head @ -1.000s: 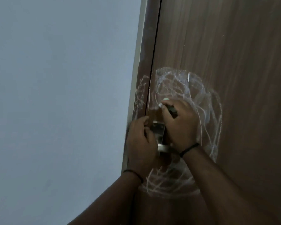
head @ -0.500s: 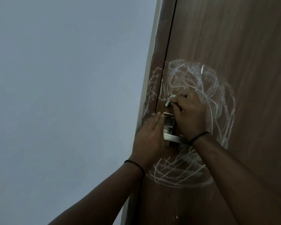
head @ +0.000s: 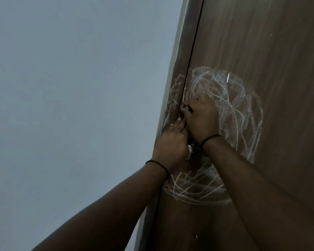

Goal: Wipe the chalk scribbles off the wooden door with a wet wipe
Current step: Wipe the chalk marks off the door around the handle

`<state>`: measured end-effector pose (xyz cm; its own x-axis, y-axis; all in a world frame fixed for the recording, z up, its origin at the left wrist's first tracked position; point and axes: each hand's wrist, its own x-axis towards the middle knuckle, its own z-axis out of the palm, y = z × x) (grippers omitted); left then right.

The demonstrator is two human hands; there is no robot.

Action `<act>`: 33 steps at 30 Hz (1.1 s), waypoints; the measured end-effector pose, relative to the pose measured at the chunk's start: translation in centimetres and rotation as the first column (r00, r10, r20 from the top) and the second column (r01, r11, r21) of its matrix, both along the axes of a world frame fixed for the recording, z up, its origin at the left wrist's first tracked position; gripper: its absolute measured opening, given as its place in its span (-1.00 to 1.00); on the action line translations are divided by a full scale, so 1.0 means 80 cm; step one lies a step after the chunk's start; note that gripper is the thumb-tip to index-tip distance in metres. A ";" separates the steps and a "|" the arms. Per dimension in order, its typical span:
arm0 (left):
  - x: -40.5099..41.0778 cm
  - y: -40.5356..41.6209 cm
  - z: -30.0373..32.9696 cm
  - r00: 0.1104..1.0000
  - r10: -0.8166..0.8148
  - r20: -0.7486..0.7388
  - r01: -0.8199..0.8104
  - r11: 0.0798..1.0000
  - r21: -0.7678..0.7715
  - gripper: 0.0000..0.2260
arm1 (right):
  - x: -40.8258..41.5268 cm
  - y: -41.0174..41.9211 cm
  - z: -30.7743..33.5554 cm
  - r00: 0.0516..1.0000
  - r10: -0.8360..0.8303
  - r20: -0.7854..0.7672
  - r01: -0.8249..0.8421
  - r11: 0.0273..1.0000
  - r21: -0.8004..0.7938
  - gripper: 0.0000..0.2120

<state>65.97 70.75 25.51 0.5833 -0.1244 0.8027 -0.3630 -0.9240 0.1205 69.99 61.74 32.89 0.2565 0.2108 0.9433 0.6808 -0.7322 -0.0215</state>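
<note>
Head cam: the chalk scribbles [head: 230,109] are loopy white tangles on the brown wood-grain door [head: 261,51], thickest around the metal handle [head: 190,151], some spilling onto the frame [head: 174,95]. The right hand [head: 201,118] is curled tight around something dark, can't tell what. The left hand [head: 170,144] lies flat, fingers together, against the door edge.

Plain pale grey-blue wall [head: 71,105] at left, beside a brown door frame [head: 187,51], in dim light
</note>
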 end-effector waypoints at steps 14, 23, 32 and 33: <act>-0.014 -0.005 0.010 0.990 0.114 -0.082 -0.114 0.994 0.004 -0.62 | -0.008 0.004 0.023 0.993 -0.055 -0.105 0.013 0.933 -0.361 -0.88; -0.005 -0.003 0.006 0.992 0.082 -0.091 -0.081 0.997 0.021 -0.39 | -0.004 0.000 0.041 0.998 -0.030 -0.057 0.020 0.985 -0.169 -0.86; -0.005 -0.010 0.016 0.992 0.118 -0.054 -0.114 0.991 0.067 -0.50 | -0.002 -0.067 0.046 0.997 -0.079 -0.017 0.080 0.996 0.051 -0.87; -0.005 -0.011 0.019 0.992 0.118 -0.037 -0.114 0.990 0.083 -0.49 | -0.003 -0.065 0.048 0.996 -0.089 0.004 0.088 0.996 0.026 -0.86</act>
